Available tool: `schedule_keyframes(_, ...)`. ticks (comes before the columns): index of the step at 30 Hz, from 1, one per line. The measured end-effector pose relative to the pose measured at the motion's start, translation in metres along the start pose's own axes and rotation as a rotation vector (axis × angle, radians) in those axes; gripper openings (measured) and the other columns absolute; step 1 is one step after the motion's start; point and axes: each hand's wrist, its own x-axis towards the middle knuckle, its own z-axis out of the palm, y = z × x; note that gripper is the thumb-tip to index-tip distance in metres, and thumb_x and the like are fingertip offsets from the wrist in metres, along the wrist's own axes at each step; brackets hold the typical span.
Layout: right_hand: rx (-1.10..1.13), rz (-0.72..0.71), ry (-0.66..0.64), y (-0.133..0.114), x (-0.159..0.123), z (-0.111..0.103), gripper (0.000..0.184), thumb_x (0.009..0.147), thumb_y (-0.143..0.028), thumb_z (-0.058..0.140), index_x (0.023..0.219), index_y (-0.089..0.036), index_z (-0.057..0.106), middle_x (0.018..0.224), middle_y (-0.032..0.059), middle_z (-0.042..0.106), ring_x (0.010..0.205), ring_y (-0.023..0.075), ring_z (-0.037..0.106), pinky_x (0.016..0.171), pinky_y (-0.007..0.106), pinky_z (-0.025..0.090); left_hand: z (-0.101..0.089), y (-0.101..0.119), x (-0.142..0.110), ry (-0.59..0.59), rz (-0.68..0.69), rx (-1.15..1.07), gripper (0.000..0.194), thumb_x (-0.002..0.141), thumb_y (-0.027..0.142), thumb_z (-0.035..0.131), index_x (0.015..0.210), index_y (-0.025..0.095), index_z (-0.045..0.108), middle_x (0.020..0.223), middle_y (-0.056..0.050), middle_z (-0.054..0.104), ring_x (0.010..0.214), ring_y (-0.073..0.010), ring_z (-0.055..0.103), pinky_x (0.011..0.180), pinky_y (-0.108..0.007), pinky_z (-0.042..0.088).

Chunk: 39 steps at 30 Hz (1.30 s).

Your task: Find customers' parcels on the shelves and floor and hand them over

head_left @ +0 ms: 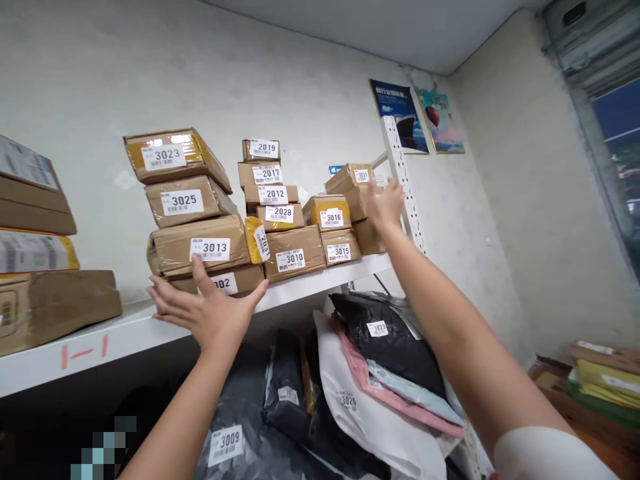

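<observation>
My left hand (pixel 205 307) is flat and spread, its fingers pressed against the front of the bottom cardboard parcel (pixel 235 280) in the left stack, just under parcel 3013 (pixel 200 247). Above that lie parcels 3025 (pixel 185 200) and 3023 (pixel 173 155). My right hand (pixel 384 203) reaches far right along the shelf, fingers apart, touching the side of a brown parcel (pixel 353 183) labelled 3031 and the one below it. Neither hand grips anything.
The white metal shelf (pixel 125 333) carries more taped boxes: 2019, 2017, 2012, 2028, 3010 (pixel 294 253), 3016, 3015. Larger boxes (pixel 45 307) stand at the left. Below, soft mailer bags (pixel 385 347) are piled. A perforated shelf upright (pixel 404 180) stands beside my right hand. Boxes (pixel 600 380) lie at lower right.
</observation>
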Motion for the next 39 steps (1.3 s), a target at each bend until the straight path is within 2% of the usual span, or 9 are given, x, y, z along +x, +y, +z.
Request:
schedule_keyframes(4,0.010,0.152,-0.304,0.088,0.021,0.000,0.067,0.088,-0.067,0.043,0.107,-0.007,0.065,0.116,0.0307,0.062,0.117,0.0379,0.055,0.100,0.046,0.037,0.006,0.001,0.001,0.026,0.005,0.009,0.122,0.059,0.077,0.068,0.154,0.026,0.012,0.156,-0.025,-0.010,0.143,-0.0519,-0.005,0.108,-0.073,0.006)
schedule_keyframes(7,0.109,0.196,-0.398,0.115,0.021,0.009,0.059,0.085,-0.068,0.049,0.095,-0.013,0.067,0.107,0.0240,0.068,0.107,0.0329,0.061,0.092,0.039,0.045,0.010,0.003,0.001,0.037,0.008,0.007,0.121,0.059,0.077,0.069,0.154,0.028,0.013,0.157,-0.023,-0.009,0.144,-0.0516,-0.004,0.108,-0.074,0.007)
schedule_keyframes(10,0.253,0.270,-0.493,0.123,0.019,0.023,0.068,0.089,-0.073,0.030,0.095,-0.016,0.067,0.099,0.0183,0.071,0.090,0.0276,0.067,0.077,0.035,0.052,0.011,0.004,0.001,0.067,0.022,0.024,0.116,0.061,0.075,0.069,0.153,0.027,0.017,0.156,-0.022,-0.003,0.144,-0.0495,0.001,0.110,-0.071,0.007)
schedule_keyframes(14,0.460,0.356,-0.630,0.121,0.017,0.039,0.078,0.088,-0.075,0.015,0.098,-0.019,0.068,0.083,0.0152,0.072,0.074,0.0267,0.069,0.068,0.037,0.053,0.012,0.002,0.001,0.100,0.059,0.048,0.114,0.062,0.074,0.068,0.153,0.025,0.020,0.154,-0.023,0.002,0.145,-0.0468,0.006,0.112,-0.068,0.009)
schedule_keyframes(18,0.726,0.553,-0.724,0.114,0.015,0.050,0.064,0.083,-0.074,0.041,0.106,-0.021,0.068,0.076,0.0130,0.073,0.071,0.0294,0.069,0.066,0.041,0.053,0.017,-0.005,0.003,0.138,0.096,0.076,0.108,0.064,0.072,0.068,0.151,0.025,0.027,0.152,-0.021,0.008,0.143,-0.0451,0.012,0.112,-0.067,0.013)
schedule_keyframes(22,0.741,0.589,-0.711,0.107,0.009,0.054,0.054,0.083,-0.067,0.054,0.112,-0.023,0.066,0.083,0.0141,0.074,0.072,0.0276,0.070,0.064,0.039,0.052,0.022,-0.014,0.004,0.194,0.131,0.106,0.101,0.065,0.070,0.068,0.148,0.024,0.034,0.152,-0.020,0.010,0.143,-0.0435,0.015,0.113,-0.064,0.014)
schedule_keyframes(26,0.686,0.558,-0.772,0.098,-0.002,0.055,0.047,0.091,-0.057,0.048,0.113,-0.019,0.066,0.092,0.0206,0.073,0.070,0.0253,0.069,0.065,0.039,0.051,0.019,-0.033,0.007,0.255,0.153,0.105,0.097,0.063,0.068,0.070,0.144,0.022,0.042,0.151,-0.021,0.012,0.142,-0.0450,0.015,0.113,-0.064,0.013)
schedule_keyframes(31,0.644,0.503,-0.836,0.082,-0.012,0.074,0.043,0.088,-0.054,0.055,0.121,-0.028,0.062,0.106,0.0123,0.073,0.067,0.0220,0.067,0.059,0.034,0.053,0.002,-0.073,0.019,0.341,0.182,0.126,0.098,0.059,0.065,0.073,0.142,0.022,0.045,0.149,-0.021,0.019,0.140,-0.0456,0.018,0.113,-0.063,0.011)
schedule_keyframes(39,0.676,0.491,-0.863,0.032,-0.053,0.091,0.057,0.084,-0.061,0.059,0.133,-0.031,0.056,0.125,0.0156,0.066,0.072,0.0208,0.068,0.059,0.032,0.049,-0.043,-0.127,0.036,0.276,0.160,0.162,0.099,0.063,0.064,0.072,0.147,0.023,0.037,0.152,-0.022,0.018,0.142,-0.0447,0.013,0.112,-0.065,0.009)
